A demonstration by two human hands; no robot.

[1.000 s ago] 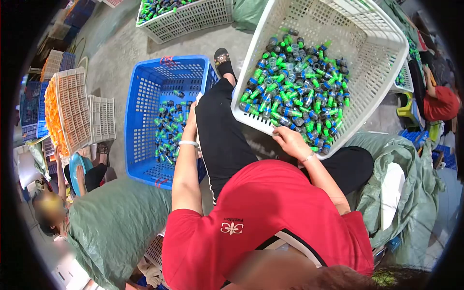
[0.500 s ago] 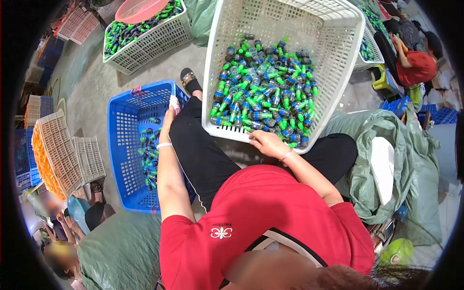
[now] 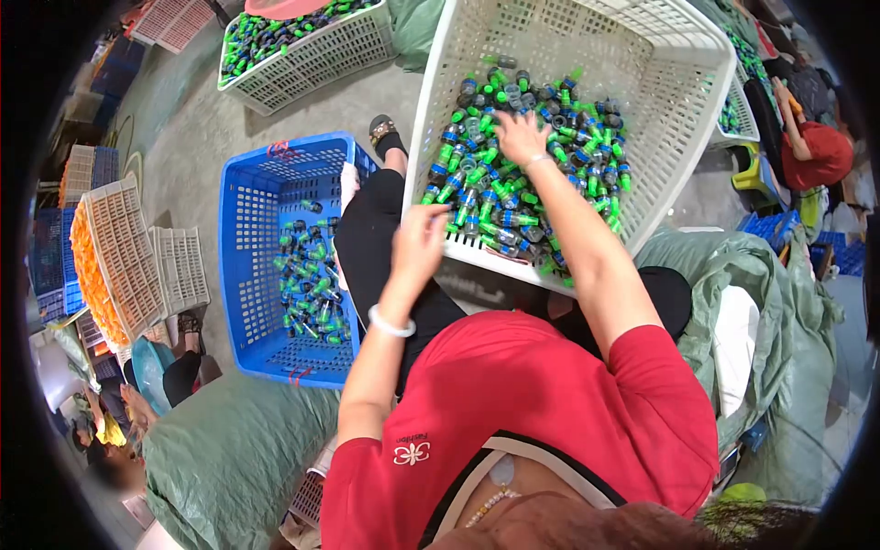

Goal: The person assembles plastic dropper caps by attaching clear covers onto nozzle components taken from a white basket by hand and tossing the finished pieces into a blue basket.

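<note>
A large white plastic basket (image 3: 660,174) leans towards me, with a heap of small clear-and-dark bottle-shaped pieces (image 3: 504,197) with green ends and blue bands in it. My right hand (image 3: 522,137) reaches over the heap, its fingers spread and touching the pieces; I see none gripped. At the basket's near left corner is my left hand (image 3: 422,240), its fingers bent and blurred, so I cannot tell if they hold anything. To the left, beside my leg, a blue plastic crate (image 3: 240,302) contains a smaller pile of the same pieces (image 3: 312,284).
Another white basket (image 3: 312,75) full of similar pieces stands at the back left. Green sacks (image 3: 234,458) lie at lower left and on the right. Orange items (image 3: 92,275) fill a tilted crate at far left. A person in red (image 3: 816,156) sits at the upper right.
My left hand has left the blue crate's edge and come right to the white basket's corner. My right hand has moved from the basket's near rim into the heap. More pieces show in the blue crate.
</note>
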